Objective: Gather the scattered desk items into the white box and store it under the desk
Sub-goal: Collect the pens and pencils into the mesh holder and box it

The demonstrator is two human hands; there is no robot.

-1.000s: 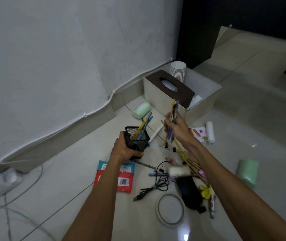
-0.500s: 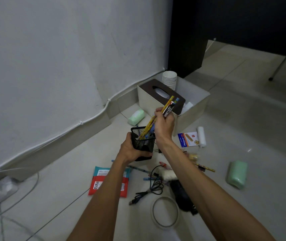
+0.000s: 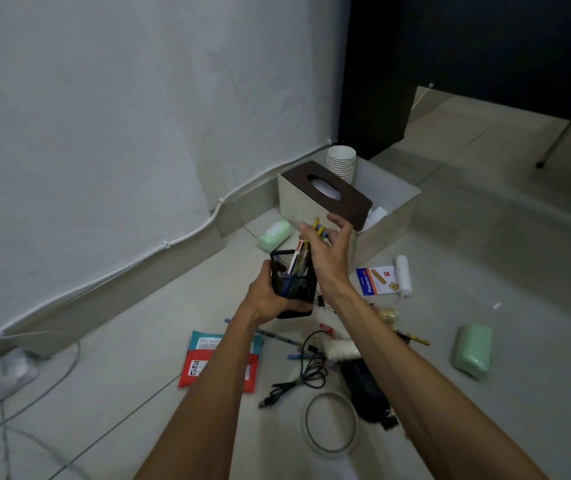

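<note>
- Compared with half a second ago, the bundle of yellow and blue pencils and pens [image 3: 318,231] has gone down. Then it stood high and slanted over the cup. Now most of its length is inside the black wire-mesh pen cup [image 3: 292,284] and only the tops show.
- The right hand [image 3: 327,252] is over the mouth of the cup. It holds the tops of the bundle between thumb and fingers, and the outer fingers are spread loosely.
- The left hand [image 3: 265,301] grips the cup round its side and holds it in the air above the floor, nearly upright.
- To do this step well, I think the left hand should keep the cup straight, and the right hand should let go only when the tips reach the bottom. Otherwise a pencil may lean over the rim and fall out.
- The white open box [image 3: 393,220] stands on the floor near the wall, just behind the hands. It already contains a tissue box with a brown lid [image 3: 329,190] and a stack of white paper cups [image 3: 341,161]. Free room seems to be in its right part, so the filled cup should go there, standing.
- Many items are not yet gathered from the tile floor: a plaster packet [image 3: 376,280], a black cable [image 3: 310,367], red and teal packets [image 3: 220,363] and a green case [image 3: 473,349].
</note>
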